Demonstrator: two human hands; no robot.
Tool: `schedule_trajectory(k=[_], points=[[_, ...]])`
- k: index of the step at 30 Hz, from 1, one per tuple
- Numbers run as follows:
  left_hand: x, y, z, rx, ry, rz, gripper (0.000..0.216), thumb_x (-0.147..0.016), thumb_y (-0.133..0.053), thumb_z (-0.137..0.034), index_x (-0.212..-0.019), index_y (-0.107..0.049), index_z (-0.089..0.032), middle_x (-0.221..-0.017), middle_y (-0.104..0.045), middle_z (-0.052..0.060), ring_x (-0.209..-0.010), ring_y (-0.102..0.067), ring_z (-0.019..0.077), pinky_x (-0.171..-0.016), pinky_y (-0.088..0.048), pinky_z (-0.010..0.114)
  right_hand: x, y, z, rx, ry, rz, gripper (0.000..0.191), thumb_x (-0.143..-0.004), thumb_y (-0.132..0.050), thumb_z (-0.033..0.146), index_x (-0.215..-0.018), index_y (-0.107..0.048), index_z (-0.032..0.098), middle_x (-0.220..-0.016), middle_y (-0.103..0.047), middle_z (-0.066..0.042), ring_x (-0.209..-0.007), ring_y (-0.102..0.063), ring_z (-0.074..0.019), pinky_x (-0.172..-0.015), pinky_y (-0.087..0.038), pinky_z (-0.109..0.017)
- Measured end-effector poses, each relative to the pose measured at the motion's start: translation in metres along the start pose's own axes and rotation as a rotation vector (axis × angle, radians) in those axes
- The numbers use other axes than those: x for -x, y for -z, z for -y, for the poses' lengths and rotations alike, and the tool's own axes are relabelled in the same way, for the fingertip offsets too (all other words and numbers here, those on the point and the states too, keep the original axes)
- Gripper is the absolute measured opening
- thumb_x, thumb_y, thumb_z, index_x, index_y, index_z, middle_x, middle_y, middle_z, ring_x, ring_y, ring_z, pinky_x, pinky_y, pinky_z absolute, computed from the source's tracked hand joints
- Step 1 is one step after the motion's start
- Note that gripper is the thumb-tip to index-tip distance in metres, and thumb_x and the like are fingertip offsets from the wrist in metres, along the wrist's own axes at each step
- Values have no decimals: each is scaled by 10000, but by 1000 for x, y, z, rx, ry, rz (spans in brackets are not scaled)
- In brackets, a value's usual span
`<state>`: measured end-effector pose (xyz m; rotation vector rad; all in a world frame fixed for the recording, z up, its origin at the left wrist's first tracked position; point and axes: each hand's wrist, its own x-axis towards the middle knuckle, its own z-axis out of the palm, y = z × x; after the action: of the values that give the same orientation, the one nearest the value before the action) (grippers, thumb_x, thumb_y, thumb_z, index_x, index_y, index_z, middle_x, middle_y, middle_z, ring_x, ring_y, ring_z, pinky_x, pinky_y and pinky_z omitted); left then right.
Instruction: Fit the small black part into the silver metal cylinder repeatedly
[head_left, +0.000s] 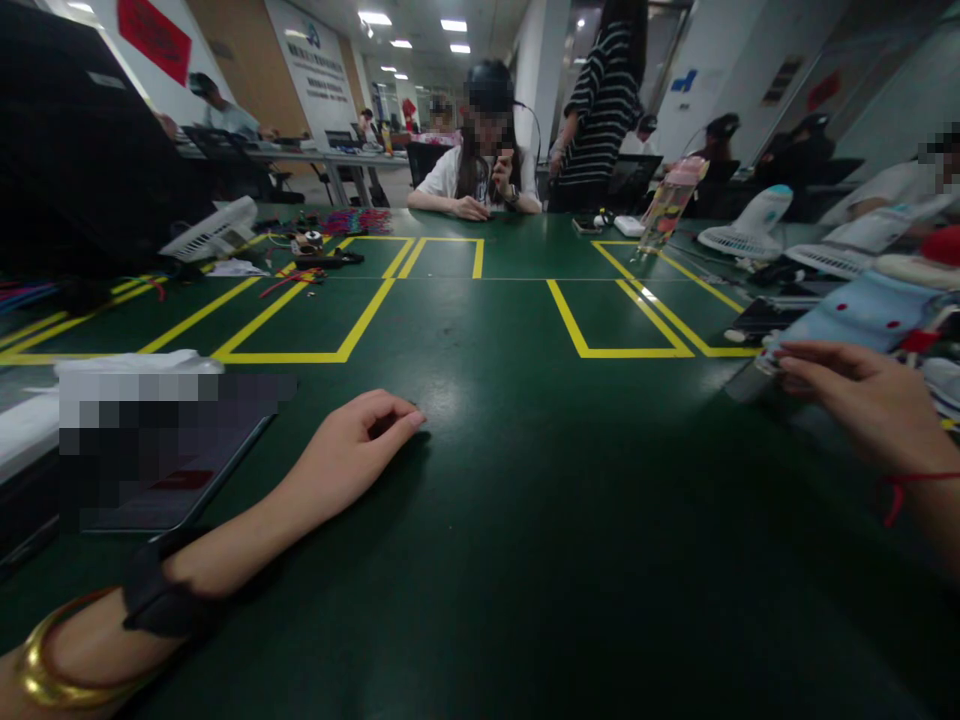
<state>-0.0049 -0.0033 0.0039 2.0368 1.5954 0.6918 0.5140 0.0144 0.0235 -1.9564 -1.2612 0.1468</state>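
Note:
My left hand (367,440) rests on the green table, thumb and forefinger closed in a pinch. Whatever lies between those fingertips, if anything, is too small to make out. Over at the right, my right hand (862,390) grips a small clear, see-through object (752,378) by its upper end. That object looks tilted and is low over the table or touching it; I cannot tell which. A light-blue item with red dots (862,310) lies just behind my right hand. To the left of my left forearm is a tablet-like dark screen (225,450), partly blurred out.
Yellow tape (285,357) marks rectangles on the green table (480,560). White handheld fans (750,225) and a clear bottle with a pink lid (667,205) stand at the right. Wires and small parts (307,245) lie far left. A person (480,170) sits opposite.

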Motion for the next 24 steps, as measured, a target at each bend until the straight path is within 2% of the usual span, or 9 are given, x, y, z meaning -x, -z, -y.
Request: schedule_trajectory(k=[3,5,9,12,14,17,19,21,24], points=[[0,1,0,-3,-6,-3,328,-874,-500,-500,-893,-657,-213,-933,-651,31,-844,-600,208,-736,-455,323,6,0,2,162,56,7,550,-566,-722,544,-1009,-676,222,-972,-680,-60,-852,-643,-208,-723,-491,-331],[0,1,-1,-3,-10,-4,330,-874,-497,-500,-891,-657,-212,-931,-653,33,-842,-601,210,-738,-456,324,10,-3,0,196,60,30,625,-523,-757,527,-1048,-639,210,-1003,-671,-75,-861,-645,-219,-709,-496,-334],[1,0,-3,-7,-15,-6,324,-874,-499,-496,-898,-661,-216,-915,-655,33,-833,-601,212,-725,-456,325,20,-18,2,121,88,-52,633,-557,-771,409,-1107,-560,176,-1035,-645,-126,-846,-647,-221,-696,-519,-336],[0,-1,-3,-23,-23,-10,327,-876,-492,-493,-893,-664,-215,-912,-652,39,-828,-599,215,-720,-458,330,40,-36,23,-75,213,-78,601,-611,-750,357,-1138,-510,196,-1095,-608,-122,-902,-639,-221,-752,-542,-361],[-1,-2,-4,-37,-29,-6,327,-877,-490,-489,-893,-667,-215,-916,-652,43,-829,-599,218,-715,-459,332,62,-51,49,-240,329,34,556,-658,-726,333,-1148,-484,227,-1149,-576,-94,-990,-618,-210,-826,-547,-358],[-1,-2,-4,-46,-41,-5,314,-877,-496,-476,-890,-668,-214,-920,-651,41,-833,-601,215,-724,-459,331,103,-76,98,-426,515,370,457,-713,-690,268,-1125,-494,247,-1171,-547,-55,-1071,-580,-194,-907,-538,-354],[-1,-2,-3,-49,-51,-7,309,-875,-499,-471,-883,-669,-214,-919,-651,38,-832,-602,213,-728,-460,330,127,-91,125,-489,617,544,415,-742,-666,243,-1120,-496,248,-1178,-534,-45,-1079,-568,-175,-919,-536,-349],[0,-1,-2,-52,-65,-6,304,-875,-499,-465,-880,-671,-215,-923,-651,36,-839,-601,212,-730,-459,327,142,-104,143,-510,670,650,391,-764,-647,243,-1122,-490,248,-1173,-531,-42,-1061,-566,-156,-908,-540,-341],[0,-2,-1,-60,-81,-1,304,-881,-493,-459,-887,-673,-214,-934,-647,39,-849,-595,211,-726,-456,323,150,-116,151,-497,693,709,383,-774,-634,249,-1125,-482,242,-1165,-532,-49,-1037,-567,-153,-898,-535,-353]])
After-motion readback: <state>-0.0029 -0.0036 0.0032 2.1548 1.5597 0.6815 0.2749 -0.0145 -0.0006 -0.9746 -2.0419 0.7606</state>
